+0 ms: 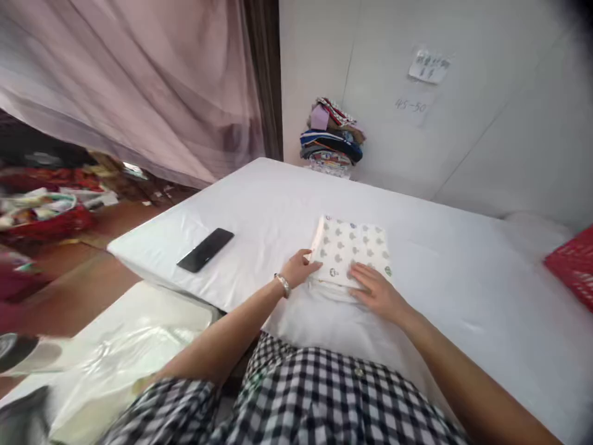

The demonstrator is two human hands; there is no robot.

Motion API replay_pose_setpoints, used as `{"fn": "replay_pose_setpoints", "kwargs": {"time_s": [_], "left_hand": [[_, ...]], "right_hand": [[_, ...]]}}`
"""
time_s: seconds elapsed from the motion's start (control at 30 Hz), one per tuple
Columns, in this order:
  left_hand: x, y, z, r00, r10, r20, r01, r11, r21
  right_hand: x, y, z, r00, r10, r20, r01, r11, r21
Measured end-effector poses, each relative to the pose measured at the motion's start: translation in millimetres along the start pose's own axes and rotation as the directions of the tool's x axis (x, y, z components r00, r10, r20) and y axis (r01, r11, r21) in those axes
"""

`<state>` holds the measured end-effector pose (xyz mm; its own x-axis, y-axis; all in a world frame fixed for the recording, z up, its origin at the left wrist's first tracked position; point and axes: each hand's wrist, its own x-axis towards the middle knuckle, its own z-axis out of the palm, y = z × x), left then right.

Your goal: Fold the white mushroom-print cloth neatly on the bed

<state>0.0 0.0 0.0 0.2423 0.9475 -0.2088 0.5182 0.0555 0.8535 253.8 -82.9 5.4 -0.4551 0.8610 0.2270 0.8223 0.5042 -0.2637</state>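
A folded white cloth (356,247) printed with small grey and green figures lies flat on the white-covered table, in the middle of the head view. At its near left corner is my left hand (299,269), thumb and fingers apart against the edge; a bracelet (281,285) circles that wrist. My right hand (374,290) rests on the near right part of the cloth, fingers stretched out and lying flat. A pale layer shows under the cloth's near edge, and I cannot tell whether it belongs to the cloth.
A black phone (206,250) lies on the table (278,191) to the left. Folded clothes (331,139) are piled at the far edge against the wall. A red basket (574,266) stands at the right. Plastic-wrapped material (134,346) sits lower left, beside a pink curtain (185,80) farther back.
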Motion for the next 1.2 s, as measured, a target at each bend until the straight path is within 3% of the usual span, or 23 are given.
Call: {"fn": "replay_pose_setpoints", "kwargs": {"time_s": [0.17, 0.33, 0.5, 0.6, 0.67, 0.73, 0.8, 0.9, 1.0, 1.2], "left_hand": [[-7.2, 7.2, 5.7, 0.998, 0.011, -0.061, -0.010, 1.000, 0.019], [-12.4, 17.0, 10.0, 0.992, -0.048, -0.114, 0.027, 0.983, -0.181], [-18.7, 27.1, 9.3, 0.988, -0.078, -0.133, 0.035, 0.954, -0.299], [-23.4, 26.5, 8.3, 0.983, 0.008, -0.181, -0.058, 0.960, -0.272], [-30.2, 20.4, 9.3, 0.950, 0.119, -0.289, -0.184, 0.961, -0.208], [-41.1, 10.7, 12.9, 0.870, 0.237, -0.432, -0.304, 0.948, -0.093], [-54.3, 0.7, 19.2, 0.798, 0.379, -0.469, -0.393, 0.917, 0.073], [-69.1, -6.7, 30.0, 0.760, 0.606, -0.234, -0.510, 0.780, 0.362], [-69.6, -2.7, 36.9, 0.752, 0.659, -0.011, -0.537, 0.622, 0.569], [-54.6, 6.6, 38.7, 0.761, 0.640, 0.109, -0.507, 0.481, 0.715]], "right_hand": [[-8.5, 4.5, -0.9, 0.998, -0.030, -0.055, 0.028, 0.999, -0.038], [-14.9, 0.8, 1.3, 0.998, -0.030, -0.054, 0.028, 0.999, -0.030], [-12.9, -0.4, 5.5, 0.989, 0.093, -0.115, -0.078, 0.989, 0.128], [-9.1, -1.2, 1.8, 0.958, 0.248, -0.141, -0.200, 0.937, 0.287], [-6.6, -2.7, -2.1, 0.929, 0.339, -0.146, -0.267, 0.891, 0.368], [-4.5, -4.8, -5.4, 0.915, 0.380, -0.135, -0.298, 0.863, 0.407], [-3.0, -6.6, -7.2, 0.914, 0.387, -0.124, -0.306, 0.856, 0.418], [-1.5, -7.3, -7.0, 0.918, 0.377, -0.122, -0.300, 0.863, 0.406], [-1.4, -5.7, -4.4, 0.921, 0.365, -0.137, -0.289, 0.875, 0.389], [-5.9, -5.7, 4.0, 0.960, 0.236, -0.149, -0.182, 0.935, 0.303]]}}
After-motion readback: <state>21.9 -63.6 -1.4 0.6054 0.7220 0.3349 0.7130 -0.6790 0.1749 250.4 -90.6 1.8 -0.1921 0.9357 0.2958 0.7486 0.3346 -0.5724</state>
